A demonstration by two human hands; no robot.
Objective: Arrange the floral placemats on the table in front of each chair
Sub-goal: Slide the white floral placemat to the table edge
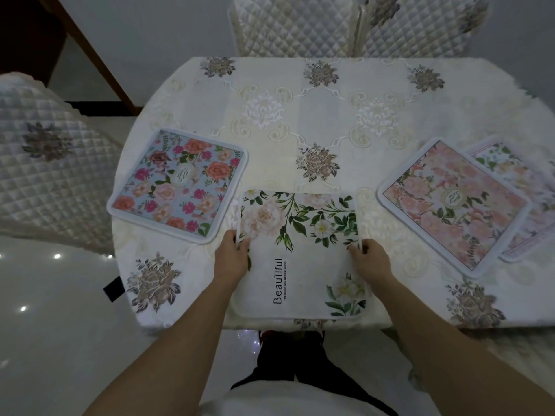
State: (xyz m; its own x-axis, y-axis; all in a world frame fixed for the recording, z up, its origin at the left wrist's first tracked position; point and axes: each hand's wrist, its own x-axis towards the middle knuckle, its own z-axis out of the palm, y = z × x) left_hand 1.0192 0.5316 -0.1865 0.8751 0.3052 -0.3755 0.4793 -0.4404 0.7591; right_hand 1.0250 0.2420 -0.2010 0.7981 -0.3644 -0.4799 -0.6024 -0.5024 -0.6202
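Observation:
A white placemat (300,253) printed with pale flowers, green leaves and the word "Beautiful" lies at the table's near edge. My left hand (231,259) grips its left edge and my right hand (371,262) grips its right edge. A blue placemat (180,184) with red and orange roses lies at the left, facing the left chair. At the right, a pink floral placemat (453,202) lies on top of another pale floral placemat (522,181), which shows only along its far and right sides.
The table (300,115) wears a cream embroidered cloth with brown flower motifs. A quilted chair (45,163) stands at the left. Two quilted chairs (294,25) (420,25) stand at the far side. Glossy white floor lies below the near edge.

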